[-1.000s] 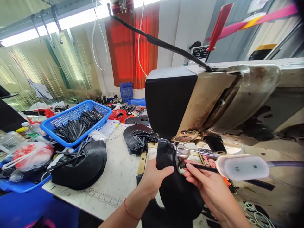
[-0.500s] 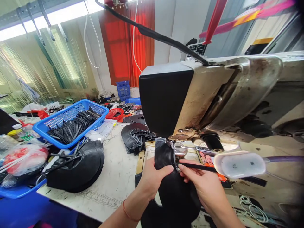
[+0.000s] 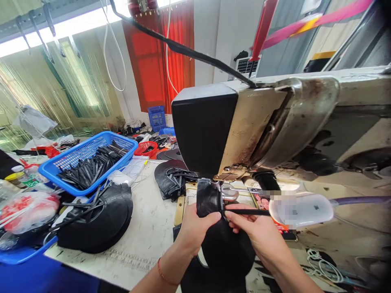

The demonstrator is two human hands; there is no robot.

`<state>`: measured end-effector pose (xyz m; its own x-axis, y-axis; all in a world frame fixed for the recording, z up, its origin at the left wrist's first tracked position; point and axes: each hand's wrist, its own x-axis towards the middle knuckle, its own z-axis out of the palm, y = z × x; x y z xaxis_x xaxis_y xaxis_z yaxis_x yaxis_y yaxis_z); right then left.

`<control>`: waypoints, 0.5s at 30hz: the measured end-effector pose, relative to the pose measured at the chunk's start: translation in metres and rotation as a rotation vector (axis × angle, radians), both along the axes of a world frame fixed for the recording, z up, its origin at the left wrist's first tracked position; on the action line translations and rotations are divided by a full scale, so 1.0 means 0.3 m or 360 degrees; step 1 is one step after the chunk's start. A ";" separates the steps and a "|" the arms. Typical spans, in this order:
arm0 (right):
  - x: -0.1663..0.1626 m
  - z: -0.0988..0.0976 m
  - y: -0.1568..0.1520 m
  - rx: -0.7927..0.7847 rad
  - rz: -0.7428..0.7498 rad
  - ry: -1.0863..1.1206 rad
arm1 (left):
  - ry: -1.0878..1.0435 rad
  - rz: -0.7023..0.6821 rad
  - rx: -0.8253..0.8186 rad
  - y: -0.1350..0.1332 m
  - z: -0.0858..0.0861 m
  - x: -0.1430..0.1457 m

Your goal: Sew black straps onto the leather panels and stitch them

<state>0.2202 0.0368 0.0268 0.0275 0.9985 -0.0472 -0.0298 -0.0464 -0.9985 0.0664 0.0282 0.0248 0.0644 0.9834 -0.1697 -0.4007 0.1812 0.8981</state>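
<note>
Under needle, strap seemingly pointing leftward

left hand grips black leather piece | right hand pinches black strap

A rectangular blue plastic mesh basket filled with thin black strips stands at the left of the scuffed white worktable. Just in front of it lies a stack of rounded black leather pieces, with loose strips across the top. At the far left, a clear plastic bag with red contents rests in a shallow blue tray. Behind the basket, a small round red basket sits near further black pieces. A blue crate stands on the floor before orange-red curtains. A coiled white cable lies at lower right.
</note>
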 end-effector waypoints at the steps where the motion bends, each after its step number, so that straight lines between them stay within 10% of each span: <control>1: 0.001 0.001 0.002 0.0000 0.0021 0.0005 | -0.0001 0.0003 -0.0023 0.001 0.005 0.000; 15: 0.035 -0.033 -0.046 0.0348 0.0183 -0.0849 | 0.0130 -0.0080 -0.0160 0.012 0.062 -0.001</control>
<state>0.2307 0.0230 0.0168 -0.1179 0.9815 0.1507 0.4725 0.1890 -0.8608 0.0662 0.0319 0.0433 0.0952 0.9570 -0.2741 -0.3151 0.2901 0.9036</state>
